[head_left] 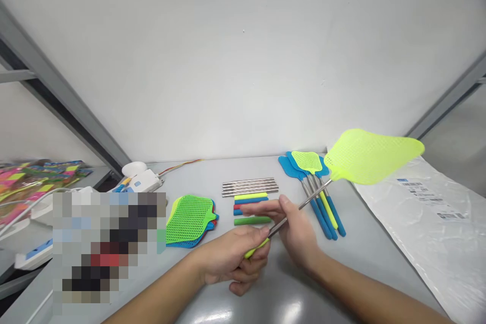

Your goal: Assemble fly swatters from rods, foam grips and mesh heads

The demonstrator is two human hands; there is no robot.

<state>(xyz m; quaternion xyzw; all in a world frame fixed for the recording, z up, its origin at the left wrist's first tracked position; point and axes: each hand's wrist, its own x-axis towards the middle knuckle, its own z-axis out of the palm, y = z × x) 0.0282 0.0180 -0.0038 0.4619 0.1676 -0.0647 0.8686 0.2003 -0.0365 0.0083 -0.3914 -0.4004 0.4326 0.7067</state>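
Note:
A yellow-green fly swatter point(374, 157) slants up to the right across the middle of the view. My left hand point(241, 258) is closed around its yellow handle, low on the metal rod. My right hand point(298, 233) has its thumb over the rod farther up, with the fingers stretched to the left behind it. Beyond my hands lie several loose coloured handle tubes point(252, 220) and a row of metal rods point(249, 187). To the left is a stack of swatter heads point(190, 220), green on top. Several fly swatters with handles fitted point(317, 202) lie at the right.
A white plastic bag point(421, 212) with labels covers the right side of the table. At the left are a power strip point(36, 255), a white adapter box point(146, 180), cables and colourful packages point(41, 177). A pale wall point(243, 76) rises behind the table.

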